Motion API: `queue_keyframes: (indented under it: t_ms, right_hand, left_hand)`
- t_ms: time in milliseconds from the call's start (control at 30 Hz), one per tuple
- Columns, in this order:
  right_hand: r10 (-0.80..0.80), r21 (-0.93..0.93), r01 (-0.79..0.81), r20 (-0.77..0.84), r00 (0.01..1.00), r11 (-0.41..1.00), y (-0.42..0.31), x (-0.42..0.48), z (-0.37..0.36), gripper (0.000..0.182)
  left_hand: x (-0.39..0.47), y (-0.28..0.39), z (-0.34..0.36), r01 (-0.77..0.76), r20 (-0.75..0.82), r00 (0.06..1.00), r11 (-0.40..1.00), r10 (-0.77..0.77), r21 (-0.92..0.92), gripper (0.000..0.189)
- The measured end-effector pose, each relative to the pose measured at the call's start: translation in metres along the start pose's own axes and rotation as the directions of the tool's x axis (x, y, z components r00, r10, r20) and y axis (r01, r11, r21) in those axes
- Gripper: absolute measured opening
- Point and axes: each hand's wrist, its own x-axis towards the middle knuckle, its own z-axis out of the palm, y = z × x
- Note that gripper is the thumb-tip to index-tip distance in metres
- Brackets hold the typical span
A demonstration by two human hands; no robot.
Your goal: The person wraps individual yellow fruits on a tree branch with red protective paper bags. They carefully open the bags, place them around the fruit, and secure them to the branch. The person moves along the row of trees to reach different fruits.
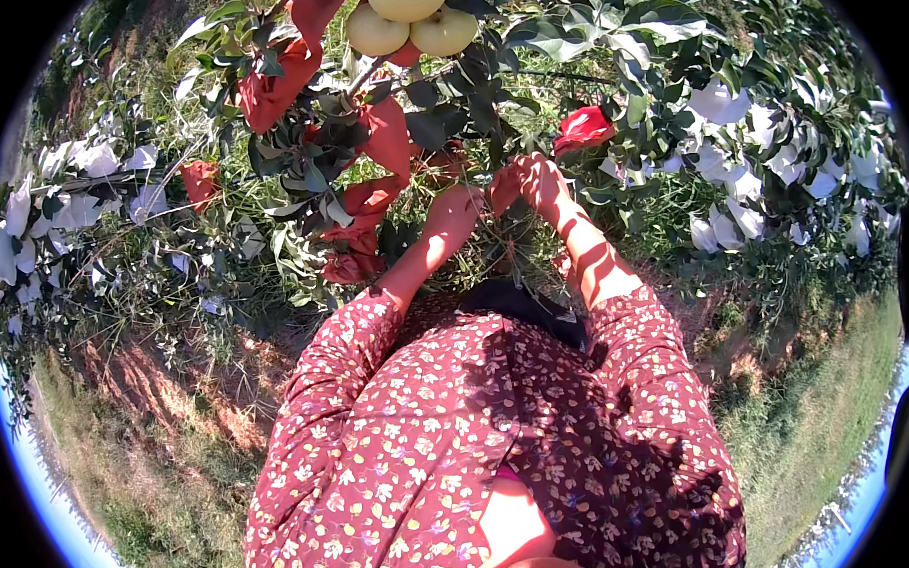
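My right hand [542,182] is bent at the wrist among the leaves, its fingers closed on a small red fruit bag [504,187]. Just left of that bag is my left hand [458,201]; its fingertips are hidden by shade and foliage, so I cannot tell what they touch. Above and right of my right hand hangs a bright red bag [584,129]. More red bags [385,136] hang from the branch on the left, one crumpled bag [354,259] lower down beside my left forearm. Pale yellow-green apples [407,0] cluster at the top of the view.
Apple foliage [566,36] crowds around both hands. White sheets or bags [728,169] cover the branches at right, with similar white pieces [83,184] at left. A dark item [527,308] sits at my waist. Grass [798,437] and bare soil [180,391] lie lower down.
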Motion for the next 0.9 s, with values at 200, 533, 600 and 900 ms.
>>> queue_keyframes:
  t_ms: [200, 533, 600, 900]
  right_hand:
    - [-0.24, -0.36, 0.239, 0.043, 0.97, 0.902, 0.055, 0.032, 0.033, 0.021]
    - [-0.333, 0.046, 0.333, -0.005, 0.943, 0.942, 0.011, 0.02, -0.001, 0.011]
    - [-0.087, 0.191, 0.083, 0.008, 0.996, 0.978, 0.008, 0.017, -0.009, 0.008]
    - [-0.148, 0.147, 0.132, 0.102, 0.984, 0.98, 0.02, 0.018, -0.003, 0.023]
  left_hand:
    - [0.043, -0.035, 0.078, -0.054, -0.184, 0.979, 0.986, 0.083, 0.157, 0.021]
    - [0.034, -0.066, 0.1, 0.132, -0.412, 0.895, 0.984, -0.171, -0.122, 0.015]
    - [0.028, -0.072, 0.096, 0.216, -0.384, 0.881, 0.958, -0.275, -0.19, 0.014]
    - [0.028, -0.023, 0.069, -0.01, -0.361, 0.932, 0.996, 0.04, 0.084, 0.018]
